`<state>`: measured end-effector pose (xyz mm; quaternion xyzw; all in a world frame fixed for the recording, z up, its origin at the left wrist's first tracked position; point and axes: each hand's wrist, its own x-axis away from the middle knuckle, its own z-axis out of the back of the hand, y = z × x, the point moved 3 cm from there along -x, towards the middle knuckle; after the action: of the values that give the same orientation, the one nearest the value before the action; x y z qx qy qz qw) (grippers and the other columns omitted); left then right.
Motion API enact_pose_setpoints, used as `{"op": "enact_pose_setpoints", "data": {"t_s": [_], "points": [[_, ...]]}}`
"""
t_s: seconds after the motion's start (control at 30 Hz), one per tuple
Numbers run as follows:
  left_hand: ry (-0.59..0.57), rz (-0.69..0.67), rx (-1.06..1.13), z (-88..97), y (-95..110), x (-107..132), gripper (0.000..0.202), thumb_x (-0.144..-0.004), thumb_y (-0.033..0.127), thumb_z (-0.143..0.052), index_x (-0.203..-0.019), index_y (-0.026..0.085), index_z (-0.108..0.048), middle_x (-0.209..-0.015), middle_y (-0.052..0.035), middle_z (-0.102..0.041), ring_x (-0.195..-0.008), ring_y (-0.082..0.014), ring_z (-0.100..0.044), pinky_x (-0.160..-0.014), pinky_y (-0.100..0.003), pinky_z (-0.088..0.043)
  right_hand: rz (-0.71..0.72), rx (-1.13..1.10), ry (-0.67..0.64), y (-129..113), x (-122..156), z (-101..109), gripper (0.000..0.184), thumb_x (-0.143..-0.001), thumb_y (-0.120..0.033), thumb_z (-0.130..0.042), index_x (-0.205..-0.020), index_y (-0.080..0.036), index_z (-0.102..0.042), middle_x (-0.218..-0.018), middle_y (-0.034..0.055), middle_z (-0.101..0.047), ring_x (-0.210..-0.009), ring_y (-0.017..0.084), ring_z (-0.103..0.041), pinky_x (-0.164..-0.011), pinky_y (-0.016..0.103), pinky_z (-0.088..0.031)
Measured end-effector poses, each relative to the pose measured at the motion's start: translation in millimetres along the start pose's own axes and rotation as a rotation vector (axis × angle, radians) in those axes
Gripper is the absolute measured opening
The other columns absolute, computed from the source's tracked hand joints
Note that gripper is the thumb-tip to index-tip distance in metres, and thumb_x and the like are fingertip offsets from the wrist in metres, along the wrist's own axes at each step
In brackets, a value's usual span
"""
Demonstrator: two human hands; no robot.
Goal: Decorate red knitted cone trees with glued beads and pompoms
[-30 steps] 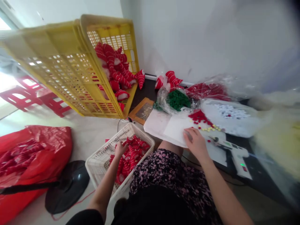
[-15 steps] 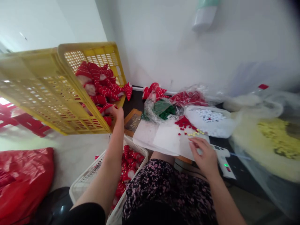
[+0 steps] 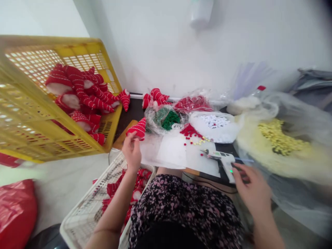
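Observation:
My left hand (image 3: 131, 151) is shut on a red-and-white striped fabric cone (image 3: 137, 128), holding it up by the edge of a white sheet (image 3: 171, 150). My right hand (image 3: 250, 188), slightly blurred, has its fingers at the base of a white hot glue gun (image 3: 220, 159) and holds nothing that I can see. A tilted yellow plastic crate (image 3: 77, 45) holds a heap of similar stuffed red cones (image 3: 80, 93). More red pieces lie in a white mesh basket (image 3: 88, 207) below my left forearm.
Around the sheet lie red pompoms (image 3: 189, 130) and small yellow beads. Behind them are green pompoms in a plastic bag (image 3: 166, 119) and a white bag of white beads (image 3: 214, 126). Yellow pieces (image 3: 278, 136) sit in a bag on the right. A red bag (image 3: 15, 214) lies on the floor.
My left hand has moved from the yellow crate to the sheet's edge, now holding a red cone. My right hand has moved right, from the sheet to the glue gun.

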<state>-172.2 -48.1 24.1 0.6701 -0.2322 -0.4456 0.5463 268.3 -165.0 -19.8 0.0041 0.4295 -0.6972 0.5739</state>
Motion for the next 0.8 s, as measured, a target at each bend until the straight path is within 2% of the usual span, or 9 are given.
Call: {"op": "enact_pose_setpoints", "data": {"t_s": [0.07, 0.13, 0.23, 0.3, 0.37, 0.43, 0.57, 0.67, 0.8], "points": [[-0.075, -0.107, -0.038, -12.6, 10, 41, 0.028, -0.088, 0.023, -0.071, -0.116, 0.022, -0.076, -0.112, -0.0096, -0.072, -0.114, -0.0310, -0.065, -0.110, -0.045, -0.050, -0.015, 0.084, -0.043, 4, 0, -8, 0.053, -0.098, -0.065, -0.050, -0.109, -0.019, -0.075, -0.103, 0.0144, -0.075, -0.078, 0.028, -0.068, -0.071, 0.042, -0.055], [-0.227, -0.093, 0.006, -25.5, 14, 71, 0.024, -0.085, 0.020, -0.075, -0.108, 0.024, -0.080, -0.108, -0.0108, -0.074, -0.113, -0.0343, -0.065, -0.114, -0.049, -0.046, -0.030, 0.117, -0.095, 6, 1, -15, 0.055, -0.098, -0.066, -0.047, -0.110, -0.019, -0.072, -0.105, 0.0158, -0.075, -0.085, 0.030, -0.070, -0.072, 0.043, -0.054], [-0.400, -0.061, 0.024, -31.7, 8, 92, 0.019, -0.082, 0.023, -0.080, -0.101, 0.026, -0.080, -0.104, -0.0118, -0.073, -0.109, -0.0355, -0.064, -0.113, -0.050, -0.046, -0.042, 0.115, -0.135, 5, 5, -19, 0.053, -0.098, -0.066, -0.047, -0.112, -0.020, -0.069, -0.108, 0.0153, -0.075, -0.089, 0.030, -0.071, -0.076, 0.042, -0.055], [-0.291, -0.101, -0.056, -21.2, 0, 87, 0.018, -0.085, 0.028, -0.079, -0.101, 0.025, -0.075, -0.103, -0.0107, -0.070, -0.107, -0.0329, -0.063, -0.111, -0.048, -0.047, -0.060, 0.096, -0.144, 6, 8, -19, 0.051, -0.099, -0.065, -0.047, -0.113, -0.021, -0.067, -0.107, 0.0139, -0.075, -0.088, 0.029, -0.071, -0.076, 0.041, -0.055], [-0.004, -0.096, -0.143, -3.1, -12, 70, 0.022, -0.089, 0.033, -0.075, -0.108, 0.025, -0.068, -0.103, -0.0084, -0.064, -0.107, -0.0291, -0.060, -0.106, -0.044, -0.049, -0.080, 0.076, -0.137, 8, 9, -19, 0.049, -0.098, -0.064, -0.049, -0.114, -0.021, -0.066, -0.106, 0.0131, -0.076, -0.086, 0.028, -0.071, -0.076, 0.040, -0.055], [0.119, 0.046, -0.139, 7.3, -28, 44, 0.028, -0.092, 0.038, -0.070, -0.114, 0.025, -0.060, -0.106, -0.0066, -0.061, -0.103, -0.0256, -0.060, -0.093, -0.037, -0.051, -0.089, 0.083, -0.119, 10, 9, -21, 0.049, -0.097, -0.063, -0.050, -0.117, -0.021, -0.065, -0.107, 0.0138, -0.076, -0.086, 0.029, -0.071, -0.077, 0.041, -0.056], [-0.191, 0.483, 0.002, -13.6, -51, 2, 0.029, -0.085, 0.031, -0.071, -0.108, 0.023, -0.056, -0.089, -0.0026, -0.064, -0.076, -0.0208, -0.062, -0.071, -0.031, -0.048, -0.074, 0.162, -0.127, 6, 4, -31, 0.044, -0.095, -0.053, -0.052, -0.120, -0.019, -0.063, -0.112, 0.0176, -0.075, -0.095, 0.032, -0.070, -0.083, 0.045, -0.056], [-0.298, 0.519, -0.010, -44.8, -51, 0, 0.042, -0.075, 0.023, -0.080, -0.111, 0.023, -0.059, -0.095, -0.0048, -0.067, -0.086, -0.0248, -0.065, -0.076, -0.033, -0.048, -0.133, 0.150, -0.137, 6, 1, -38, 0.040, -0.089, -0.045, -0.054, -0.120, -0.019, -0.059, -0.110, 0.0183, -0.074, -0.095, 0.033, -0.071, -0.084, 0.046, -0.057], [-0.362, 0.476, 0.134, -88.7, -43, 25, 0.072, -0.070, 0.029, -0.091, -0.128, 0.027, -0.049, -0.117, -0.0091, -0.064, -0.115, -0.0321, -0.061, -0.093, -0.038, -0.048, -0.271, -0.070, -0.113, 15, 1, -39, 0.053, -0.079, -0.048, -0.065, -0.122, -0.021, -0.052, -0.099, 0.0124, -0.072, -0.081, 0.029, -0.069, -0.073, 0.044, -0.058]]}}
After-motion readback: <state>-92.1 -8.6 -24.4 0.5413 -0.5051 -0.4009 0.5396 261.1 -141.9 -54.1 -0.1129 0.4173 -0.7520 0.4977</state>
